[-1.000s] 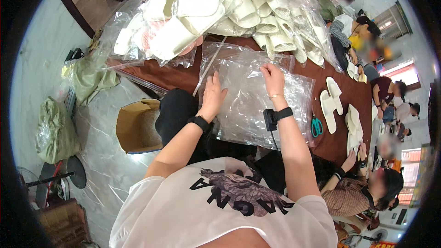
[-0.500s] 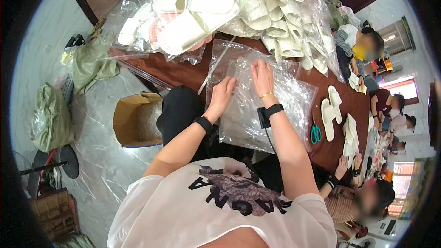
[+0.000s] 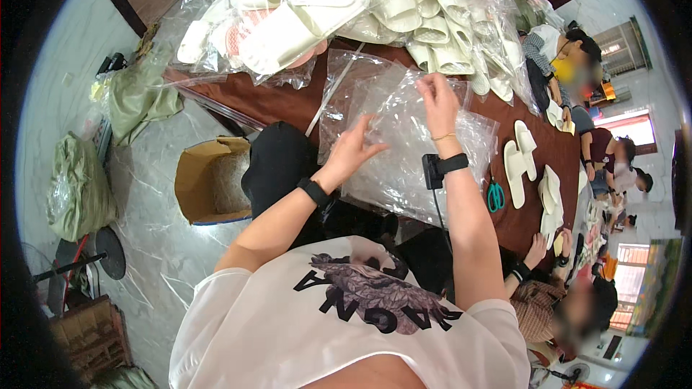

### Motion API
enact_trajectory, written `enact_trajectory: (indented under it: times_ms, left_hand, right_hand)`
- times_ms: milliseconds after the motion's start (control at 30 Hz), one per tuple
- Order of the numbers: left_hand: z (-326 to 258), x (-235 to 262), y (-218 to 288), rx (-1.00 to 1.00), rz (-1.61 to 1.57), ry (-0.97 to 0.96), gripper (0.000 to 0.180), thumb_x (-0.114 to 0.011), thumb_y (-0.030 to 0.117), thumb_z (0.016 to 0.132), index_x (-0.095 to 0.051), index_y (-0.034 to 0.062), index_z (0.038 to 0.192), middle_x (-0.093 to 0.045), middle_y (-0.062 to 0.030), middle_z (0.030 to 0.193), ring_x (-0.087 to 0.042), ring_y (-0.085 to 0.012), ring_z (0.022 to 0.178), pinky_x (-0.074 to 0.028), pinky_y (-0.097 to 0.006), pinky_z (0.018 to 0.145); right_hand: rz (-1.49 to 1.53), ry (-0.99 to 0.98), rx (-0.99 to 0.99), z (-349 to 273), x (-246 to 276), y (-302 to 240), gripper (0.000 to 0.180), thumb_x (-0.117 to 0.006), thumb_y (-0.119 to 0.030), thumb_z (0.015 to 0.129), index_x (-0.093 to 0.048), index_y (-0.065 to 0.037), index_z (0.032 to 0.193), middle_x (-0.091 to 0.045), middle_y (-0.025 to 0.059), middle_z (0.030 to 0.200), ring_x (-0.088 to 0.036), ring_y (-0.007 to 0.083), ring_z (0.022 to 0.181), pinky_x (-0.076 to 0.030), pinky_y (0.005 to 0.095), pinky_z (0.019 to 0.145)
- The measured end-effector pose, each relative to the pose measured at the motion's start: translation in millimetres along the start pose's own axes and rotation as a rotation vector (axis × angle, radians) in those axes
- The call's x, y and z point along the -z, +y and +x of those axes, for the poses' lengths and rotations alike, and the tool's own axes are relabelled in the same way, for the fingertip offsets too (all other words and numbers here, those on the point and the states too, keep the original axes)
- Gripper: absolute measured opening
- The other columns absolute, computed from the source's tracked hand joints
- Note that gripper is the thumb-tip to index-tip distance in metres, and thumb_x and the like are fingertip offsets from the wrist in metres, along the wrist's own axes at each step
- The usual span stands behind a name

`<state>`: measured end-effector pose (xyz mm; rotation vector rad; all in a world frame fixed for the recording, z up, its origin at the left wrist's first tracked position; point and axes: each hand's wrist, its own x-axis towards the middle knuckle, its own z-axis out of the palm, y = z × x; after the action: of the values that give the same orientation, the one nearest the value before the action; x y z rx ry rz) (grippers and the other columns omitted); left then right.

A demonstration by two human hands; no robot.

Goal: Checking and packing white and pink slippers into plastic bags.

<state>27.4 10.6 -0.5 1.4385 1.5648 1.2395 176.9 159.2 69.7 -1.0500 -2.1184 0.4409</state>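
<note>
Several clear plastic bags (image 3: 404,173) lie flat and overlapping on the brown-covered table in front of me. My left hand (image 3: 352,150) rests over their left part, its thumb and fingers spread apart. By the far edge of the bags, my right hand (image 3: 438,104) has its fingers curled together at the film; the exact grip on the plastic is partly hidden. Each wrist wears a black band. To the right of the bags lie teal-handled scissors (image 3: 495,197) and a pair of pale slippers (image 3: 515,171).
Beyond the bags rises a big heap of bagged pale slippers (image 3: 425,21). An open cardboard box (image 3: 189,184) stands on the floor at the left, beside my knee. Another person's hand (image 3: 535,251) is near slippers (image 3: 550,202) at the right, and more people work farther along.
My right hand has moved right and slightly away across the bags. The left hand's thumb has spread from its fingers, and the hand has shifted slightly nearer.
</note>
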Motion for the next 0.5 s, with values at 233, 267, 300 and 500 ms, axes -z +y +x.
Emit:
enact_trajectory:
  times_ms: [233,267,300,500]
  left_hand:
    - [-29.6,-3.4,-8.4,0.237,-0.344,0.075,0.02,-0.061,0.014,0.093,-0.06,-0.0009,0.107,-0.069,-0.0135,0.09,-0.066,-0.0168,0.078,-0.053,-0.034,0.066]
    - [-27.7,1.1,-3.4,0.178,-0.135,0.184,0.019,-0.061,0.014,0.093,-0.061,-0.0011,0.104,-0.068,-0.0144,0.094,-0.066,-0.0193,0.084,-0.053,-0.037,0.071]
    - [-24.6,7.7,1.1,0.063,0.154,0.3,0.018,-0.062,0.013,0.091,-0.063,-0.0021,0.1,-0.061,-0.0211,0.113,-0.058,-0.0295,0.108,-0.047,-0.044,0.09]
    - [-9.6,10.2,-42.1,0.063,0.315,0.578,0.021,-0.064,0.008,0.086,-0.061,-0.0041,0.103,-0.044,-0.0263,0.135,-0.041,-0.043,0.123,-0.036,-0.045,0.103]
  right_hand:
    - [-0.013,-0.068,0.15,40.6,-16.4,-19.0,0.021,-0.061,-0.028,0.091,-0.057,-0.007,0.094,-0.063,0.009,0.089,-0.062,0.0287,0.077,-0.047,0.0372,0.068]
    - [-0.011,-0.071,0.152,49.9,-24.5,-21.2,0.021,-0.061,-0.028,0.091,-0.057,-0.007,0.094,-0.063,0.009,0.089,-0.062,0.0287,0.077,-0.047,0.0372,0.068]
    - [-0.041,-0.095,0.169,61.0,-33.3,-23.3,0.022,-0.06,-0.028,0.091,-0.057,-0.007,0.095,-0.062,0.0096,0.091,-0.062,0.0288,0.079,-0.047,0.0379,0.069]
    - [-0.19,-0.324,0.323,100.1,-105.8,-32.9,0.041,-0.056,-0.038,0.091,-0.06,-0.002,0.11,-0.059,0.0174,0.11,-0.053,0.0342,0.108,-0.041,0.0427,0.094]
